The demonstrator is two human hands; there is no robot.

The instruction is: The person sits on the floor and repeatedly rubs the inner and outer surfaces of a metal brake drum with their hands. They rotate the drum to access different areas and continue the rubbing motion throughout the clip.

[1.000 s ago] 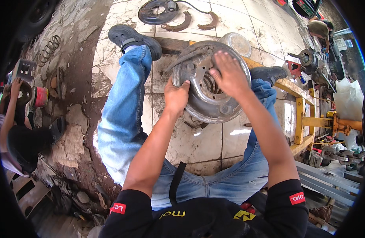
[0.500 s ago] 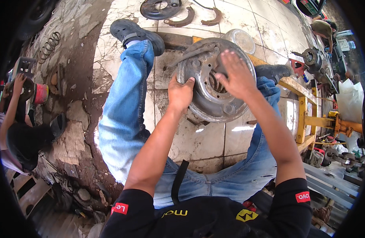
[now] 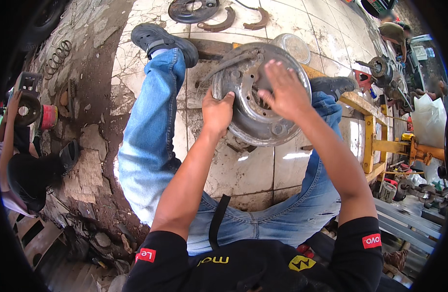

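Note:
A round, worn metal brake backing plate (image 3: 255,135), with a cable on its upper left side and a ring of holes at its middle, is tilted up between my legs. My left hand (image 3: 217,113) grips its left rim, thumb on the face and fingers behind. Flat against the right part of the face lies my right hand (image 3: 287,92), its fingers stretched out and thumb apart. Whether anything is under that palm is hidden. Behind the plate stands a round, pale metal can (image 3: 293,46).
Beyond my left shoe lie a dark backing plate (image 3: 180,17) and two curved brake shoes (image 3: 219,22). A coil spring (image 3: 57,59) sits farther left. A yellow metal frame (image 3: 371,146) stands right. Another person at left handles a round part (image 3: 27,110).
The plate has tilted a little and sits slightly higher and farther left in view. My right hand has slid slightly across its face; my left hand keeps its grip.

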